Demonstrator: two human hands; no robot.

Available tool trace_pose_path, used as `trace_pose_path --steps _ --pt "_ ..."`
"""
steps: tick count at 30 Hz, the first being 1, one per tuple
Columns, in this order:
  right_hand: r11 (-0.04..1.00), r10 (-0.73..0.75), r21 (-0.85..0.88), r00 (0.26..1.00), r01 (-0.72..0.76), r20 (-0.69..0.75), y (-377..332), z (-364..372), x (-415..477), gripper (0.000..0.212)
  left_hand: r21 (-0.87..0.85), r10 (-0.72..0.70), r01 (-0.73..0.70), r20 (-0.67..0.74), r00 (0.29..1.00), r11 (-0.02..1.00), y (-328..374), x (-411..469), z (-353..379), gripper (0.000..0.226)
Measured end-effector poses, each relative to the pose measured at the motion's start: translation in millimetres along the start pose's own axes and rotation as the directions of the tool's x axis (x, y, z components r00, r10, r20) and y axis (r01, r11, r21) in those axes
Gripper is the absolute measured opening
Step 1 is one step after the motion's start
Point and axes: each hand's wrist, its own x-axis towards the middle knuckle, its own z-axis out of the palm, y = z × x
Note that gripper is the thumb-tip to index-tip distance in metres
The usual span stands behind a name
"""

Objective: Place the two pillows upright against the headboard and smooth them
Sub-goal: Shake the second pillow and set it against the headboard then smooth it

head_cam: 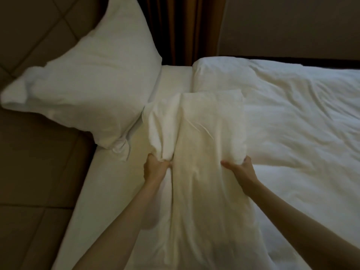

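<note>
One white pillow (93, 80) leans against the padded brown headboard (29, 36) at the left. A second white pillow (198, 129) is held in the middle of the bed, between me and the far side, its loose case hanging down toward me. My left hand (154, 169) grips a bunched fold at the pillow's left near edge. My right hand (240, 168) clasps the pillow's right near corner, thumb on top. Both forearms reach in from the bottom of the view.
A rumpled white duvet (292, 117) covers the right part of the bed. The white fitted sheet (109, 182) shows between pillow and headboard. Brown curtains (185, 30) hang beyond the bed, with a beige wall (292, 24) to their right.
</note>
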Motion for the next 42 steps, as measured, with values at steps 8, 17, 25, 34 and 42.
trace_pose_path --steps 8,17,25,34,42 --pt "0.981 -0.157 0.157 0.945 0.116 0.287 -23.3 0.1 -62.1 0.087 -0.241 0.134 -0.172 -0.168 0.977 0.955 52.4 -80.9 -66.8 0.067" --pt "0.959 -0.163 0.279 0.897 0.047 0.411 -26.2 48.9 -132.7 0.071 -0.042 0.401 -0.428 -0.278 0.873 0.903 80.6 -157.3 -170.4 0.052" --pt "0.952 -0.209 0.305 0.753 0.011 0.625 -39.1 132.7 -189.7 0.041 0.149 0.488 -0.473 -0.429 0.76 0.868 66.7 -183.1 -265.1 0.059" --pt "0.995 0.084 -0.097 0.661 -0.017 0.746 -1.6 223.9 -241.7 0.075 0.376 0.533 -0.386 -0.473 0.701 0.842 -5.7 -158.0 -334.1 0.025" --pt "0.973 0.063 -0.194 0.658 0.128 0.75 -8.6 246.1 -237.7 0.057 0.606 0.287 0.038 -0.429 0.857 0.795 -112.9 -108.1 -365.7 0.03"
